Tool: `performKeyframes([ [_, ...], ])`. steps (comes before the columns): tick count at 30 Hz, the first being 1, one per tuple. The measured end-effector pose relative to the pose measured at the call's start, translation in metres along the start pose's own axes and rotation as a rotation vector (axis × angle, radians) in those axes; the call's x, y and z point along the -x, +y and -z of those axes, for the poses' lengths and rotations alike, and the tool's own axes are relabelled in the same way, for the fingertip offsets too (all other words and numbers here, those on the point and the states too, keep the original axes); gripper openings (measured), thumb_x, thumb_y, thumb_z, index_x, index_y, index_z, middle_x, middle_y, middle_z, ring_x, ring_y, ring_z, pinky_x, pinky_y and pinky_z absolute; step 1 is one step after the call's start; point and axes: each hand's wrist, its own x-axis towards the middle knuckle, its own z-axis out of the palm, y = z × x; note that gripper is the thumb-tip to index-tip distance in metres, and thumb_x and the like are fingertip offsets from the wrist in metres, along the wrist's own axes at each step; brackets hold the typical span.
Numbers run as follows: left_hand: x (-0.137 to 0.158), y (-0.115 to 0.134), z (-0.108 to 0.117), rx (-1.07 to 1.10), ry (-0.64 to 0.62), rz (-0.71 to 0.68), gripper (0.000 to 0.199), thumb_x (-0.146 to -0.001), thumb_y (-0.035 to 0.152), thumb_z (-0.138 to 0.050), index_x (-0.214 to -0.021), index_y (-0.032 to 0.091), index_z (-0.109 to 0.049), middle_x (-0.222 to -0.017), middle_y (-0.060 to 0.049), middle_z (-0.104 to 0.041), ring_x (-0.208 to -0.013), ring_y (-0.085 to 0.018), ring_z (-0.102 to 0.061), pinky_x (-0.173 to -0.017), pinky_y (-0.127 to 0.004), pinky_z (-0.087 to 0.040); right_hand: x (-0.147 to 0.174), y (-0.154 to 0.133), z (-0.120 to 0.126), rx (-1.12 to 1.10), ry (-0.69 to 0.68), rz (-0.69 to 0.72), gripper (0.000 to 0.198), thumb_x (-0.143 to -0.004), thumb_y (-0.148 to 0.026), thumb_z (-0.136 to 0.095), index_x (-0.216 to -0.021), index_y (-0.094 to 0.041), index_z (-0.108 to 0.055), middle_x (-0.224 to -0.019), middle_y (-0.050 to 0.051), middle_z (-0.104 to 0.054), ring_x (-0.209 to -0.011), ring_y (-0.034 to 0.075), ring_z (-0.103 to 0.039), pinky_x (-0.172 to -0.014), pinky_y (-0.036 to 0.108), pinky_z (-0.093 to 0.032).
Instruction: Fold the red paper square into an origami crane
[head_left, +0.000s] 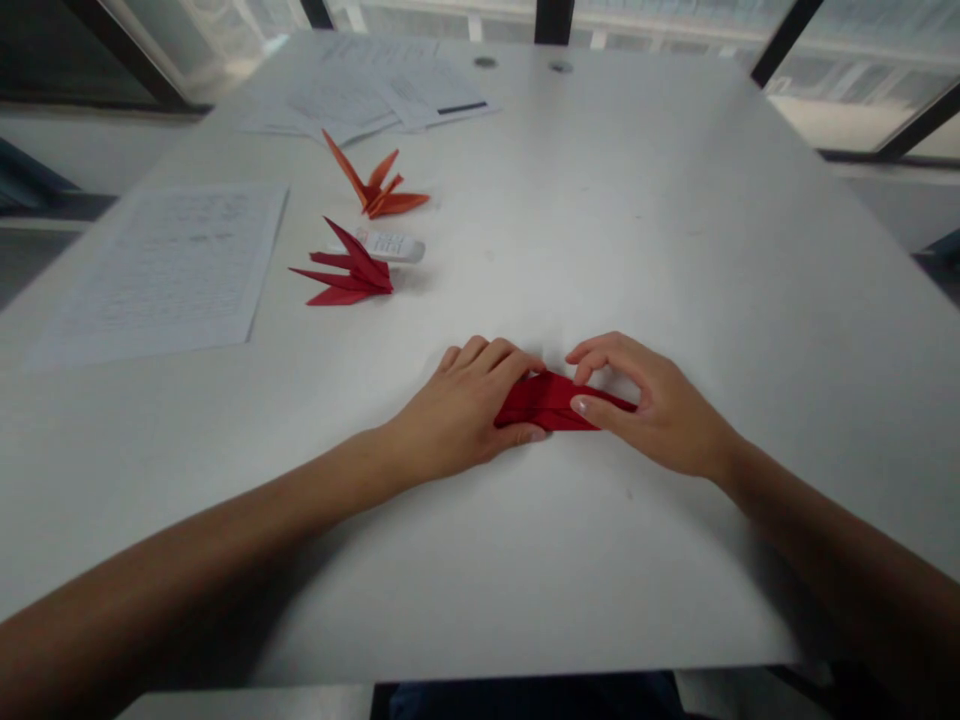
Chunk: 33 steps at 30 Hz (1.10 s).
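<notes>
A strip of red folded paper (551,400) lies flat on the white table in front of me. My left hand (469,410) covers its left end, fingertips along the far edge and thumb along the near edge, pressing it down. At the right end, my right hand (649,405) has its thumb on top of the paper. Its curled fingers are at the far edge, with the paper between them and the thumb. The left end of the strip is hidden under my left palm.
A red origami crane (352,275) and an orange origami crane (375,190) stand to the left, a white glue bottle (394,246) beside the red one. A printed sheet (165,270) lies at the left, with several papers (352,90) at the back. Windows edge the table (675,200).
</notes>
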Motion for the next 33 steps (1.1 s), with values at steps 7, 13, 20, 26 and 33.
performKeyframes([
  [7, -0.001, -0.004, -0.001, 0.097, 0.017, 0.015, 0.062, -0.084, 0.051, -0.079, -0.135, 0.026, -0.053, -0.12, -0.006, -0.067, -0.107, -0.028, -0.058, -0.092, -0.042, -0.04, 0.006, -0.001, -0.018, 0.335, 0.011, -0.019, 0.019, -0.095, -0.032, -0.067, -0.113, -0.026, -0.07, -0.108, 0.005, -0.072, -0.102, 0.028, -0.058, -0.093, 0.047, -0.039],
  [13, -0.002, 0.0, 0.002, 0.117, 0.016, 0.024, 0.045, -0.09, 0.05, -0.073, -0.125, 0.026, -0.061, -0.12, -0.005, -0.068, -0.107, -0.027, -0.058, -0.09, -0.041, -0.039, 0.011, -0.008, -0.02, 0.309, 0.031, 0.034, 0.018, -0.095, -0.03, -0.067, -0.112, -0.024, -0.069, -0.107, 0.005, -0.073, -0.103, 0.026, -0.061, -0.094, 0.045, -0.038],
  [20, 0.0, 0.003, 0.002, 0.133, 0.042, 0.018, 0.028, -0.094, 0.038, -0.07, -0.118, 0.025, -0.064, -0.117, -0.004, -0.068, -0.106, -0.025, -0.059, -0.09, -0.041, -0.039, 0.015, -0.008, -0.022, 0.42, 0.086, 0.214, 0.011, -0.1, -0.023, -0.062, -0.102, -0.023, -0.073, -0.1, 0.004, -0.076, -0.096, 0.024, -0.062, -0.094, 0.045, -0.039],
  [26, 0.002, 0.006, 0.001, 0.067, 0.059, -0.014, 0.012, -0.097, 0.031, -0.065, -0.106, 0.023, -0.066, -0.108, -0.004, -0.068, -0.102, -0.025, -0.056, -0.086, -0.04, -0.038, 0.013, -0.01, -0.021, 0.368, 0.073, 0.127, 0.007, -0.098, -0.025, -0.063, -0.098, -0.022, -0.069, -0.095, 0.005, -0.075, -0.094, 0.024, -0.063, -0.091, 0.044, -0.042],
  [33, 0.005, 0.002, 0.001, 0.017, 0.054, -0.099, 0.016, -0.102, 0.033, -0.058, -0.109, 0.022, -0.066, -0.107, -0.005, -0.069, -0.102, -0.024, -0.056, -0.089, -0.039, -0.041, 0.015, -0.011, -0.019, 0.497, 0.075, 0.243, 0.01, -0.099, -0.023, -0.062, -0.102, -0.023, -0.071, -0.096, 0.004, -0.077, -0.092, 0.025, -0.062, -0.093, 0.046, -0.042],
])
